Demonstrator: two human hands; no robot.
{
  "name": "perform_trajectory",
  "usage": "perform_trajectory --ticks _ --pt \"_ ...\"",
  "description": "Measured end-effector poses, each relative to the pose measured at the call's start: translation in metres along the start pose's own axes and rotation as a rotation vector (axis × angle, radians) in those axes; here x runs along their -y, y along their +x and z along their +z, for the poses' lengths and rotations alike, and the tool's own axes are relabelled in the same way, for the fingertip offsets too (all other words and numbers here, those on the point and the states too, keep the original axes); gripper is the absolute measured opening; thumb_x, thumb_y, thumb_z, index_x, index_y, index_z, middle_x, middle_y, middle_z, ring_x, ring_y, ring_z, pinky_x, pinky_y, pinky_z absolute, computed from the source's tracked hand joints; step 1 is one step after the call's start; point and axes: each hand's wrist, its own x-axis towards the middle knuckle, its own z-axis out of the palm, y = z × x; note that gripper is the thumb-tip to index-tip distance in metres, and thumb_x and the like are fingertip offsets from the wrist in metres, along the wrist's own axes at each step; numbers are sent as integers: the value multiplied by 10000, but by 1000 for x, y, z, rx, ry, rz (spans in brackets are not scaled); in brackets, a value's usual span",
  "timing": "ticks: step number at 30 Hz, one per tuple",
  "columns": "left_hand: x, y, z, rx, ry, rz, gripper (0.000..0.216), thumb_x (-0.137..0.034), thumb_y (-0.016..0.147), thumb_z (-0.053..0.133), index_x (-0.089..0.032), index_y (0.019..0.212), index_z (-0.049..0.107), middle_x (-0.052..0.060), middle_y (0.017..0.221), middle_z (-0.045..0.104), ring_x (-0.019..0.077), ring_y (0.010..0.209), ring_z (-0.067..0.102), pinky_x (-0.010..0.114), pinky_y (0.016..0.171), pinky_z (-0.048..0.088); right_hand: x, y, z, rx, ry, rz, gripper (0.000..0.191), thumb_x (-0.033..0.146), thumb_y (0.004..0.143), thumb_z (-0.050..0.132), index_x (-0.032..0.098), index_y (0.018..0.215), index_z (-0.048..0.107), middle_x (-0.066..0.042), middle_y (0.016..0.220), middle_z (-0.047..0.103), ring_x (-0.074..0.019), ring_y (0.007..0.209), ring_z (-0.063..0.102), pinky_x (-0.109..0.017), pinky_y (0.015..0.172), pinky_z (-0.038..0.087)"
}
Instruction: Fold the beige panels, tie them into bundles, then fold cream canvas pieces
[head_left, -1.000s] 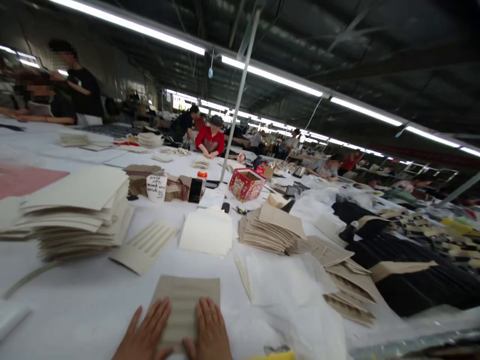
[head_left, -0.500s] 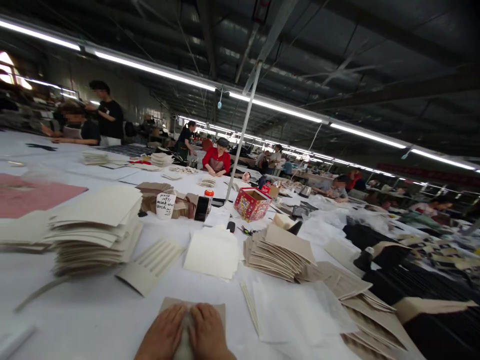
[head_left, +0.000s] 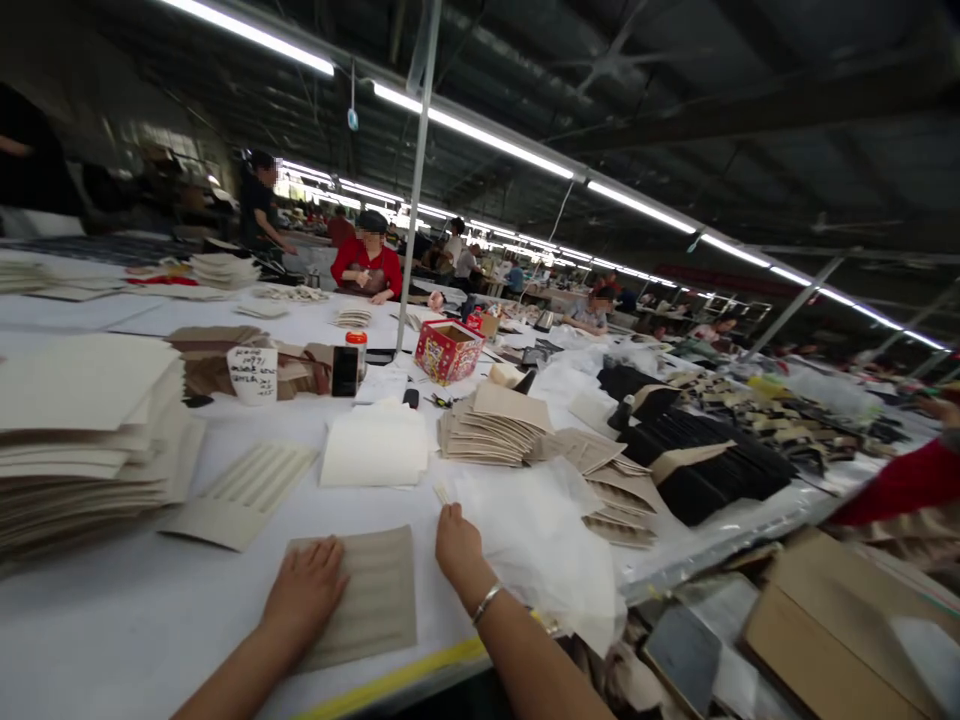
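My left hand [head_left: 309, 585] lies flat, fingers stretched out, on the left part of a beige-grey panel [head_left: 379, 590] with faint raised bands across it. To the right of that panel, my right hand [head_left: 459, 545] pinches thin cream strips [head_left: 442, 493], whose ends stick out beyond the fingertips; the rest of them is hidden under the hand. A translucent white sheet [head_left: 517, 520] spreads beside this hand. Left of the panel lies a similar ribbed cream piece [head_left: 244, 495], and farther back is a pile of white sheets [head_left: 375, 445].
A tall stack of cream panels [head_left: 82, 440] stands at left. Brown panel stacks [head_left: 491, 425] lie at centre right, with black bundles [head_left: 697, 460] beyond. A red box [head_left: 448, 352], a phone [head_left: 345, 372] and a pole [head_left: 417, 200] stand farther back. Co-workers [head_left: 367, 262] sit across the table.
My right hand has left the panel and moved right to the thin strips. My left hand stays on the panel, now uncovered on its right. The view has turned right.
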Motion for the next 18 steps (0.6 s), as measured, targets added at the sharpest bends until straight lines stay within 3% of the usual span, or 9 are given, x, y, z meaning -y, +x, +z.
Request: perform_trajectory --ticks 3,7,10,13,18 --pt "-38 -3 -15 133 -78 9 523 -276 832 381 -129 1331 435 139 1408 358 283 1310 313 527 1074 203 7 27 -3 111 1 81 415 -57 803 291 -11 1131 542 -287 1131 548 -250 892 657 -322 691 531" --pt "-74 -7 -8 202 -215 46 665 -448 805 410 -146 1392 328 123 1469 190 305 1359 162 562 1090 96 19 42 -3 122 10 15 380 -49 805 306 -15 1041 602 -274 1048 598 -250 923 649 -326 739 522" --pt "-75 -10 3 193 -252 88 674 -445 807 404 -182 1414 275 94 1484 145 300 1369 107 574 1089 21 24 33 -1 121 6 -46 361 -27 790 358 13 1058 596 -252 1052 603 -245 954 635 -322 769 506" --pt "-68 -13 5 195 -272 150 642 -374 800 411 -203 1408 295 84 1481 200 307 1362 153 585 1085 39 24 20 -9 90 63 -87 312 55 760 444 44 1035 590 -210 1021 614 -258 922 634 -327 760 492" --pt "-64 -16 -9 197 -275 282 646 -219 732 420 -181 1374 357 103 1457 286 320 1342 217 619 1063 82 18 7 -40 -151 426 -211 235 94 718 424 120 905 565 -96 847 631 -185 799 614 -256 729 444"
